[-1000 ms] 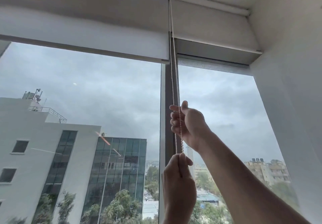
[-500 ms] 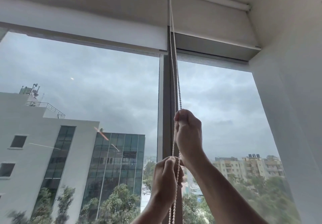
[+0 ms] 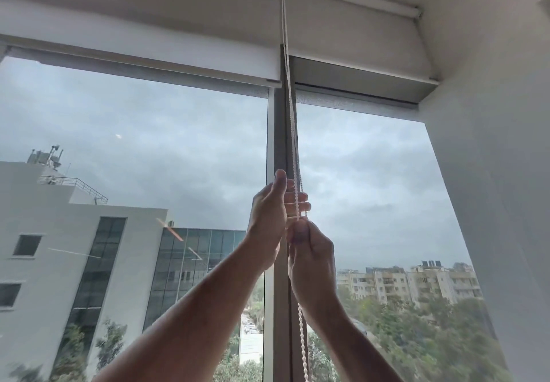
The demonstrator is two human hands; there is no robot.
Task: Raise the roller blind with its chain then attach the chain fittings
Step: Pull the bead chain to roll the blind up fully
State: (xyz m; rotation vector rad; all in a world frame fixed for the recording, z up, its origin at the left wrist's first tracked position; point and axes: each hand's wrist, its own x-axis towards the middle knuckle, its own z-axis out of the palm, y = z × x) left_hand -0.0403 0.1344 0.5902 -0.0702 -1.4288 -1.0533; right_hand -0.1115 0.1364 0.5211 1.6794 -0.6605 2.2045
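Observation:
A white bead chain (image 3: 290,114) hangs from the top of the roller blinds down along the window post. My right hand (image 3: 311,259) grips the chain in a fist, and the chain's loose run hangs below it. My left hand (image 3: 272,212) is just above the right one, thumb up and fingers stretched behind the chain, touching it without closing. The left roller blind (image 3: 148,54) is rolled high, its bottom bar near the top of the glass. The right blind (image 3: 357,33) sits higher still. No chain fittings are in view.
A grey window post (image 3: 275,143) stands behind the chain between two glass panes. A white wall (image 3: 491,173) closes in on the right, and the ceiling is just above the blinds. Buildings and trees lie beyond the glass.
My right hand has pulled the chain downward. My left hand let go below, rose above the right hand and opened around the chain. The left blind's bar has crept slightly higher.

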